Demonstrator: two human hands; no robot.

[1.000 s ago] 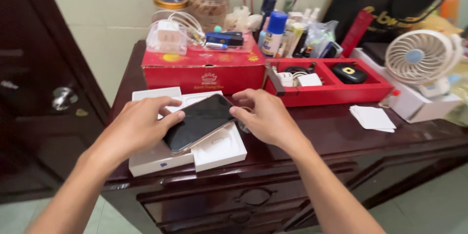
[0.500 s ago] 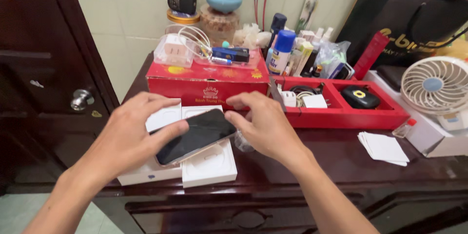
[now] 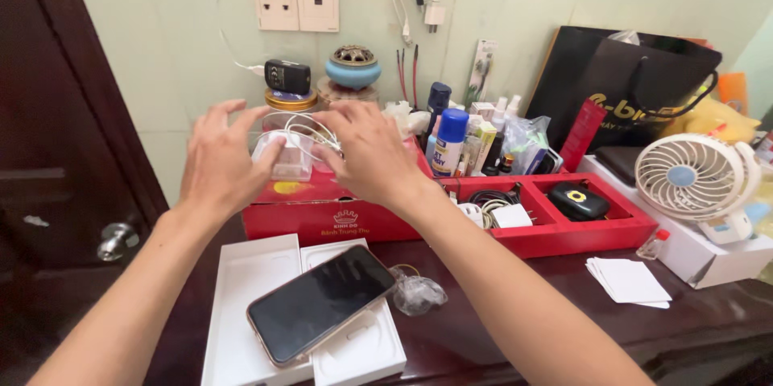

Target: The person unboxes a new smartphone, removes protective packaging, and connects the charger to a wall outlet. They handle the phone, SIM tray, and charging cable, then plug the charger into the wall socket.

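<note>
A dark smartphone [image 3: 320, 302] lies face up across two white box halves [image 3: 241, 297] at the table's front. Both hands are raised above the red box [image 3: 322, 213] behind it. My left hand [image 3: 219, 156] and my right hand [image 3: 366, 152] hover with fingers spread on either side of a clear plastic case [image 3: 283, 156] holding a white plug and a coiled white cable [image 3: 310, 128]. Neither hand grips anything that I can see.
A crumpled plastic wrap [image 3: 415, 293] lies beside the phone. A red tray [image 3: 555, 221] holds chargers and a black pouch. Bottles [image 3: 448, 140], a white fan [image 3: 696, 177], white paper [image 3: 630, 281] and a black bag [image 3: 628, 84] crowd the right. A dark door [image 3: 64, 152] stands left.
Both hands let go of the phone, which now rests on the white box halves, and rose to the clear case on top of the red box. The camera tilted up.
</note>
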